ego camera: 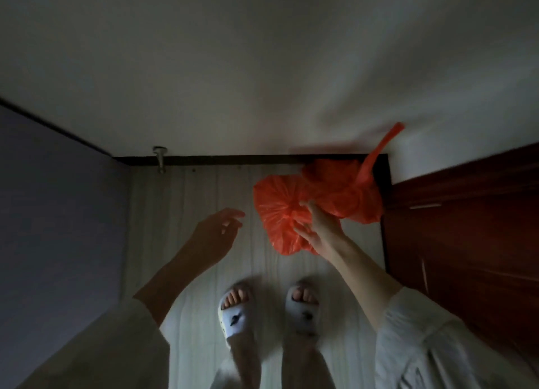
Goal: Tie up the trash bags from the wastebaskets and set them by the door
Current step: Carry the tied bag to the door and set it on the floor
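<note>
Two orange trash bags sit on the pale floor by the wall. The nearer bag is gathered at its top, and my right hand pinches that knotted neck. The farther bag lies in the corner beside the dark red door, its tied tail sticking up against the wall. My left hand hovers to the left of the bags with relaxed, spread fingers, holding nothing.
A dark baseboard runs along the white wall ahead. A metal door stop sticks out at the left end of it. A bluish wall closes the left side. My feet in white slippers stand just behind the bags.
</note>
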A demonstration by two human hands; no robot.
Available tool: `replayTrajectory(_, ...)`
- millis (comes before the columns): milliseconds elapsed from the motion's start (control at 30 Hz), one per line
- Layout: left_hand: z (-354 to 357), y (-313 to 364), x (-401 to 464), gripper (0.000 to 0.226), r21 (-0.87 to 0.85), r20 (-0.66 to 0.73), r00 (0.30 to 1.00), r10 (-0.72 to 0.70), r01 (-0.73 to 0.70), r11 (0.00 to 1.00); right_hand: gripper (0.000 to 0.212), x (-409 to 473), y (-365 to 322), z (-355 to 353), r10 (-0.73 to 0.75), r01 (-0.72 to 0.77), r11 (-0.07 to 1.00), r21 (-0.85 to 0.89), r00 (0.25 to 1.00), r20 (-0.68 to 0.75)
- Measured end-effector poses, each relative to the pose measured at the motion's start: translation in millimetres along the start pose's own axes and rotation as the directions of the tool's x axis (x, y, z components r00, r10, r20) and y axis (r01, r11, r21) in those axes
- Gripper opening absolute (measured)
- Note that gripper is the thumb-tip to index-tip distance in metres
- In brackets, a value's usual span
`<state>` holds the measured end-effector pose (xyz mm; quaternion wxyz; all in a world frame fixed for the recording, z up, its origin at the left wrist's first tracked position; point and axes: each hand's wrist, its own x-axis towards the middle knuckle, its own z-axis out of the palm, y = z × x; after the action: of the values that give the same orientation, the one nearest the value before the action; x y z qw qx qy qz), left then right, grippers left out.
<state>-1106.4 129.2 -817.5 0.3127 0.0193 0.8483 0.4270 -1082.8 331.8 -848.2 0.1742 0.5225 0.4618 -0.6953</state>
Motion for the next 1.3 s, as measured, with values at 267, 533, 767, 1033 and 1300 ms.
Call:
replayTrajectory(267, 42.5, -41.8, 50.1, 0.023, -0.037, -0.049, 0.991, -0.126, 0.124, 0.992, 0.019, 94.7, -18.9, 20.3, -0.060, 0.024, 0.973, 0.230, 0.986, 0.152)
replayTrajectory(533, 56.7, -50.0, 56.0, 0.024, -0.053, -0.068, 0.979, -0.193, 0.190, 0.980, 0.015, 127.2, -6.7, 1.6, 0.032, -0.054, 0.973, 0.225, 0.995, 0.100)
replayTrajectory(767, 60.1, -35.0, 49.5, 0.026, -0.048, -0.007, 0.971, -0.238, 0.238, 0.970, 0.039, 101.5, -14.1, -11.1, 0.107, -0.129, 0.980, 0.148, 0.983, 0.146)
replayTrajectory(1033, -5.9, 43.6, -16.6, 0.027, -0.033, -0.027, 0.982, -0.185, 0.184, 0.982, 0.039, -44.9, -54.8, -5.4, 0.121, -0.074, 0.957, -0.280, 0.981, 0.154)
replayTrajectory(1300, -109.8, 154.5, -147.8, 0.028, -0.257, -0.111, 0.979, -0.169, 0.136, 0.957, 0.037, -270.8, -125.2, 37.4, -0.042, 0.173, 0.840, -0.514, 0.966, 0.256)
